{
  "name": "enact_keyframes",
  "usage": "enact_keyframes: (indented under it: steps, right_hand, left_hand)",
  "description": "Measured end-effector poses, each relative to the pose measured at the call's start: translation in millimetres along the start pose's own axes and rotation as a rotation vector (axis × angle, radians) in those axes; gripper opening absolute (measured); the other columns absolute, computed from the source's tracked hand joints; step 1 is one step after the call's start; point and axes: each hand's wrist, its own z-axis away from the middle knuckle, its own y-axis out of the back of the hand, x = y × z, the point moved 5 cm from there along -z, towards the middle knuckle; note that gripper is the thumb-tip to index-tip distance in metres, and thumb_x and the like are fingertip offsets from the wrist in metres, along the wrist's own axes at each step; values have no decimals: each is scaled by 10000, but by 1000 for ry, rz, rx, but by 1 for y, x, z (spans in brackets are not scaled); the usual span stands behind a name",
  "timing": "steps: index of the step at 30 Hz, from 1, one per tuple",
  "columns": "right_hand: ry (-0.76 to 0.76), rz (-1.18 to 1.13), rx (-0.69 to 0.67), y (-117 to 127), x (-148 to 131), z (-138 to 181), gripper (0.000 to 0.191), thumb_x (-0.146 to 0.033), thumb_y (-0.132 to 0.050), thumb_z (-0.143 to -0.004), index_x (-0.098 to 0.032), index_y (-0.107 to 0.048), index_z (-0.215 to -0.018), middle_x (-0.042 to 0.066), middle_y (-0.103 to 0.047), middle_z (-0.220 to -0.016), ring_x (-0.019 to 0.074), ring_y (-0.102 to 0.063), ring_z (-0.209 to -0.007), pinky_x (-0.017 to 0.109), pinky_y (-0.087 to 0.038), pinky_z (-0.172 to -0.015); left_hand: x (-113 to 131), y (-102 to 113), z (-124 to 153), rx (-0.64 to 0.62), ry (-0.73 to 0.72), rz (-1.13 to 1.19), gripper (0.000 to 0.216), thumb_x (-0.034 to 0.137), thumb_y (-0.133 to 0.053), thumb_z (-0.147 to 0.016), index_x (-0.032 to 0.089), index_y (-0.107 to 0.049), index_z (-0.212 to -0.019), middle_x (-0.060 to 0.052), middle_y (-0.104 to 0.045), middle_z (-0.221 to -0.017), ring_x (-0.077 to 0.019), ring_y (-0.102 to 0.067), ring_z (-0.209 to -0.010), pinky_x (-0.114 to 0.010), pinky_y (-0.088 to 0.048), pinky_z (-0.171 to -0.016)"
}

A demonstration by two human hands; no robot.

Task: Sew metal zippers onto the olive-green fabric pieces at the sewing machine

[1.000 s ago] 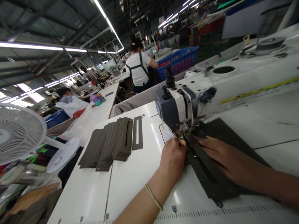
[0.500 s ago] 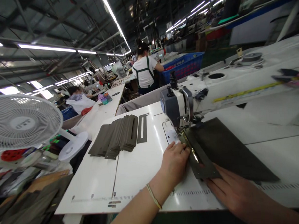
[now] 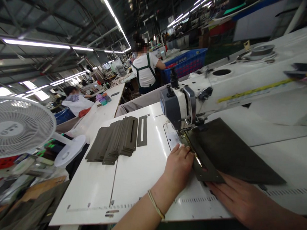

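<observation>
A dark slotted strip [image 3: 203,157] lies along the left side of a dark panel [image 3: 233,152], near end toward the tabletop's [image 3: 138,183] front edge, far end hidden beneath the sewing machine [image 3: 181,108]. The left hand [image 3: 180,166], fingers bent together, touches its left side; the right hand's [image 3: 240,197] fingertips are hidden at its near end. Whether either pinches, I cannot tell. The fan's [image 3: 8,128] hub label is illegible.

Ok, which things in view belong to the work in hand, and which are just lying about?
In the work:
dark slotted strip, left hand at its edge, right hand at its near end
large dark panel
sewing machine
probably the stacked strips and lone strip

Likely just about:
white fan
blue basket
purple item, far table
</observation>
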Motion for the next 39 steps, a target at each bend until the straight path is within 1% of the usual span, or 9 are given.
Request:
enact_keyframes:
  steps: [5,12,16,19,24,28,35,37,39]
  right_hand:
    - [-136,-97,140,-6,7,-4,376,3,-338,-866,-116,-692,-824,122,-706,-870,247,-630,-899,380,-517,-832]
    - [-136,-121,131,-12,23,-13,370,-9,-337,-871,-116,-691,-855,122,-704,-864,233,-634,-892,368,-530,-824]
    - [-125,-140,125,-22,28,-11,366,-10,-333,-873,-112,-684,-893,129,-698,-902,243,-626,-931,379,-523,-839]
    - [-116,-123,118,-28,32,-12,365,-14,-333,-874,-113,-683,-912,134,-696,-924,249,-624,-949,384,-523,-840]
    - [-113,-119,113,-36,39,-15,380,-7,-327,-865,-124,-684,-923,124,-695,-883,238,-629,-923,381,-524,-841]
    - [-97,-129,103,-39,43,-21,363,-29,-328,-888,-114,-681,-910,124,-690,-878,241,-624,-907,380,-528,-823]
    - [-81,-131,115,-31,50,-30,373,-21,-312,-898,-103,-676,-915,111,-691,-860,205,-626,-870,332,-521,-809]
    - [-96,-143,87,-30,54,-31,349,-48,-327,-911,-120,-668,-940,97,-691,-880,188,-625,-846,310,-519,-789]
    - [-133,-98,50,-32,61,-35,293,-106,-367,-920,-135,-657,-945,98,-682,-880,204,-620,-815,336,-519,-744]
  left_hand:
    - [-6,-1,-5,28,-15,3,193,125,-463,-934,95,-641,-1002,-131,-676,-1116,-243,-639,-1060,-435,-504,-1003]
    - [-16,-1,-16,74,-8,12,200,130,-438,-956,115,-637,-979,-108,-674,-1040,-222,-640,-1001,-428,-506,-997]
    - [-24,-5,-22,33,52,24,171,136,-471,-939,112,-640,-928,-107,-638,-936,-214,-618,-902,-381,-552,-887]
    - [-31,-9,-26,-20,114,15,161,147,-483,-930,125,-640,-902,-107,-606,-950,-218,-588,-870,-345,-562,-772]
    - [-39,-15,-28,-75,147,21,186,148,-456,-938,148,-641,-917,-92,-593,-945,-208,-569,-849,-327,-534,-739]
    - [-44,-19,-28,-53,151,24,181,142,-461,-932,132,-641,-915,-95,-590,-911,-209,-568,-819,-321,-530,-718]
    - [-46,-20,-27,-84,171,79,128,123,-497,-893,137,-623,-910,-110,-587,-933,-230,-573,-871,-360,-542,-758]
    - [-42,-16,-25,-110,180,117,146,100,-519,-841,127,-623,-940,-135,-595,-987,-255,-575,-952,-389,-541,-828]
    - [-37,-11,-21,-127,190,164,270,102,-544,-776,116,-611,-1038,-160,-599,-1094,-286,-549,-1081,-435,-500,-948]
